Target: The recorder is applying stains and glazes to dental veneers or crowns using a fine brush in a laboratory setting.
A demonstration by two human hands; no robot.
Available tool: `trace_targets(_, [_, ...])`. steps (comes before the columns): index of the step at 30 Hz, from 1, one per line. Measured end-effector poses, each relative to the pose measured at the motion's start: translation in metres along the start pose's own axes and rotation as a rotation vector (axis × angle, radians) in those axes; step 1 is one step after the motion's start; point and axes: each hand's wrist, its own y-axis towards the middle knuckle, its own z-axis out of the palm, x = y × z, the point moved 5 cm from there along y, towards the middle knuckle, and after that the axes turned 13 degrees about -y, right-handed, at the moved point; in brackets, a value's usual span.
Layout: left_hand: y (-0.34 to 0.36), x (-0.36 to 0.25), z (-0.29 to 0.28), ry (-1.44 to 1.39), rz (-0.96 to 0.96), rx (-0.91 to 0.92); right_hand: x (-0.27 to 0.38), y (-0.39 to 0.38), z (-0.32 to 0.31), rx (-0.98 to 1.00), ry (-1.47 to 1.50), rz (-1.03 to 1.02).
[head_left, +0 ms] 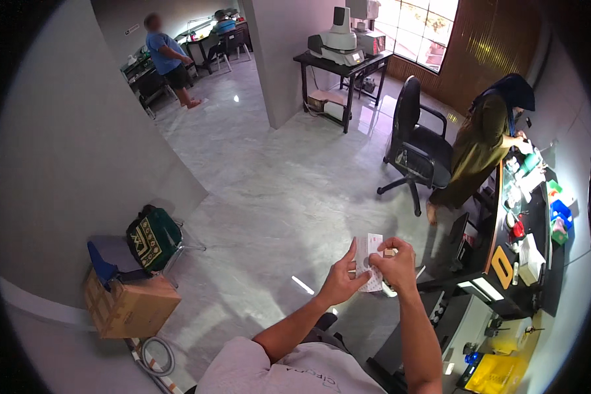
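Note:
A small flat white piece, a printed card or packet, is held upright in front of me over the floor. My left hand grips it along its left edge, with the thumb across its lower front. From the other side my right hand holds it, thumb pressed against the front and fingers bent at its right edge. Part of its face is hidden behind the thumbs. Something small and tan shows by the right fingers, too small to name.
On my right runs a black workbench with a yellow frame-shaped piece and tools; a person leans over its far end. An office chair stands near. To the left are a cardboard box and green bag.

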Motion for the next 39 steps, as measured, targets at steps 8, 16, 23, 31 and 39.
trace_targets(8, [0.007, -0.011, -0.002, 0.083, 0.002, -0.016, 0.003, 0.011, 0.006, 0.005, -0.047, 0.0])
trace_targets(16, [0.01, -0.006, -0.008, 0.133, -0.044, -0.029, 0.0, 0.012, 0.011, -0.017, -0.07, -0.067])
trace_targets(23, [0.01, 0.007, -0.014, 0.158, -0.007, 0.039, -0.014, 0.002, 0.009, 0.031, -0.072, -0.037])
trace_targets(31, [0.02, 0.003, -0.019, -0.125, -0.166, 0.06, -0.036, -0.007, 0.022, 0.236, 0.466, 0.003])
trace_targets(39, [0.026, 0.0, -0.019, -0.171, -0.181, 0.061, -0.026, -0.014, 0.014, 0.18, 0.34, -0.093])
